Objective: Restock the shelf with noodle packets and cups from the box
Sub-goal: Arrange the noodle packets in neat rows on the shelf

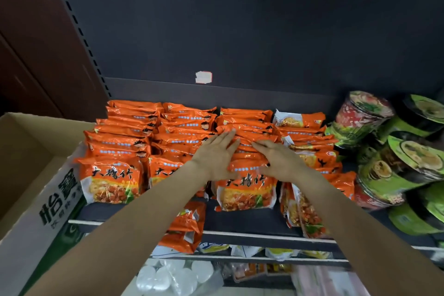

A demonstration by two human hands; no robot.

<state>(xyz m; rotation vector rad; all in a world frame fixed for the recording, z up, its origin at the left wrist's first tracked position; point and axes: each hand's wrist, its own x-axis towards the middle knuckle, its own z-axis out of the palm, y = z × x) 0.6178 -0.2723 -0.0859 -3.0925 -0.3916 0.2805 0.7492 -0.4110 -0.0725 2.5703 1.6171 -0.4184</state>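
Observation:
Several rows of orange noodle packets [120, 144] stand upright on the dark shelf [252, 233]. My left hand [217, 156] and my right hand [280, 161] both lie with straight fingers on the tops of the third row of packets [245, 187], side by side, almost touching each other. Noodle cups [394, 168] with green and red lids are stacked on their sides at the shelf's right end. The cardboard box [36, 175] stands open at the left; its inside shows no contents from here.
A few orange packets [185, 230] lean over the shelf's front edge below my left forearm, and others [302, 211] slump at the front right. A lower shelf holds white lids [173, 279] and small packets. The dark back panel carries a white label [203, 77].

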